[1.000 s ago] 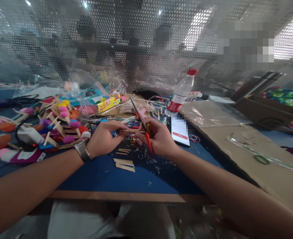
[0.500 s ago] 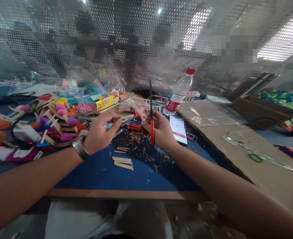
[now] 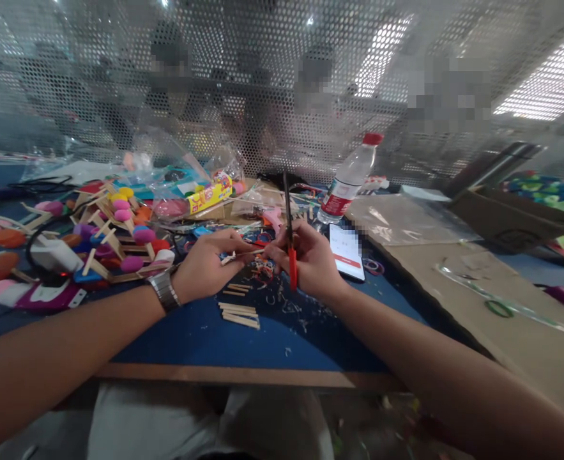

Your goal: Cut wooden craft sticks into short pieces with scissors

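My left hand (image 3: 205, 263), with a metal watch on its wrist, pinches a thin pale stick (image 3: 253, 252) above the blue table. My right hand (image 3: 316, 260) is wrapped around scissors with red handles (image 3: 292, 265); their dark blades point upward. The thumb and fingertips of that hand also meet the stick's right end. Just below the hands lie short wooden sticks (image 3: 239, 315) in two small groups. Scraps and coloured rubber bands are scattered under the fingers, partly hidden. A pink glue gun (image 3: 274, 217) sits just behind the hands.
On the left is a pile of wooden pieces with colourful pads (image 3: 119, 236), beside a purple-and-white power strip (image 3: 46, 295). A water bottle (image 3: 346, 182) and a lit phone (image 3: 346, 251) stand and lie to the right, near cardboard (image 3: 430, 262). A perforated metal screen (image 3: 262, 96) rises behind.
My left hand has moved right, bringing the stick to the fingertips of my right hand. The scissors stay in my right hand, and the view has shifted slightly.
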The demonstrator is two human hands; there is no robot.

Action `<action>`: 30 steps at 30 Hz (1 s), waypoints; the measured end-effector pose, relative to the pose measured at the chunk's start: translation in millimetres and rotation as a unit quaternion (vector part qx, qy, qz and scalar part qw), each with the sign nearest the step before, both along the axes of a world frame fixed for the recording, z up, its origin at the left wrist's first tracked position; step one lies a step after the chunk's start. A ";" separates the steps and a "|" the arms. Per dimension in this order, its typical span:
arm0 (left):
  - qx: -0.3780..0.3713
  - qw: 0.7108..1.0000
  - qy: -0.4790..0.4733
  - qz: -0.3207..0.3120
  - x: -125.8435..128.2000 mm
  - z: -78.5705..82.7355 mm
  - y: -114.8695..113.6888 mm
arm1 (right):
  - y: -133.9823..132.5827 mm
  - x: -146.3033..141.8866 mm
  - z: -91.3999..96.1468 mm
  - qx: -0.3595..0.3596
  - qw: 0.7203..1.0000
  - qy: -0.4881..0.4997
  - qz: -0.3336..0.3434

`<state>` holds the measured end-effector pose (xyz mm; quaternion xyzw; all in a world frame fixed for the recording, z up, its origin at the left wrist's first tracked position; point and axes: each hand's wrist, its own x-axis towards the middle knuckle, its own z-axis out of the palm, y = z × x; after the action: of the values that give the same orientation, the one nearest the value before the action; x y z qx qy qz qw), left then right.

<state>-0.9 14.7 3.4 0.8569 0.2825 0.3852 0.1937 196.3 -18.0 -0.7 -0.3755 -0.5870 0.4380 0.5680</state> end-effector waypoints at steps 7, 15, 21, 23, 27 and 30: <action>-0.018 0.997 -0.032 0.070 -2.6 -0.6 4.4 | 6.4 12.6 6.9 0.027 0.993 0.039 -0.105; 0.010 0.999 -0.026 0.031 -2.6 0.5 0.8 | 8.3 6.0 -0.1 -0.017 0.999 -0.040 -0.026; 0.017 1.000 0.014 0.014 -3.6 0.7 -1.5 | 8.3 5.9 -4.3 -0.009 0.998 -0.053 -0.017; 0.037 0.999 0.014 0.012 -2.8 2.5 -3.9 | 9.1 6.5 -5.3 -0.013 0.997 -0.069 -0.019; 0.081 0.995 -0.056 0.032 -2.7 7.8 -8.1 | 10.4 6.1 -5.8 -0.034 0.996 -0.077 -0.026; 0.100 0.980 -0.159 0.061 -5.6 11.6 -9.8 | 10.6 6.1 -4.0 -0.040 0.996 -0.052 -0.054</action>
<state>-6.5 4.9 15.0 0.7813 0.2594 0.5537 0.1254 202.4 -7.4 -4.7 -0.4513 -0.5768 0.4098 0.5438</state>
